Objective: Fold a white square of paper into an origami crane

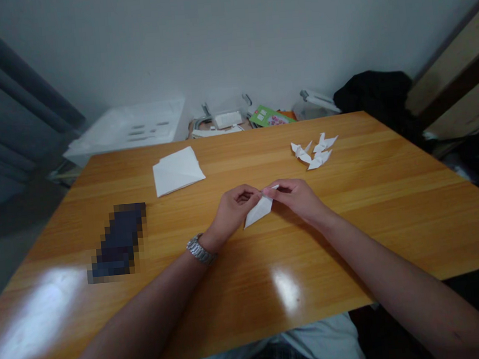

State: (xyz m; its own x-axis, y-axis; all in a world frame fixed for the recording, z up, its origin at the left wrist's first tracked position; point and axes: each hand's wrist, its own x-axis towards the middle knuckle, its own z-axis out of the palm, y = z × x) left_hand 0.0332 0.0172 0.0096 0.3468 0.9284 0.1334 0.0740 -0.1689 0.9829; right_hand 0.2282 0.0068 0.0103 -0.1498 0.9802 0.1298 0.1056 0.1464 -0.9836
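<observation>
Head view: a folded paper [259,212] is held at the table [241,291], nearer the person than the paper stack [177,172] and to its right. The left hand [230,209] pinches the upper edge between thumb and curled fingers; the right hand [302,199] pinches just beside it, thumb on top, a white tip showing past the thumb. Both hands are narrow on the paper and close together; contact of the fingers beneath is hidden. Folded paper figures [320,159] lie to the right of the stack. Orientation: the long axis runs diagonally, one pointed end towards the person and slightly left, the other away and right. Handling, as judged: very light, thin, moderately stiff along layered folds, soft at single-layer flaps; low slip risk, but prone to stray creases and tearing at points. Recommended hold: light finger-and-thumb pinches on the layered edges, clear of the sharp tips.
</observation>
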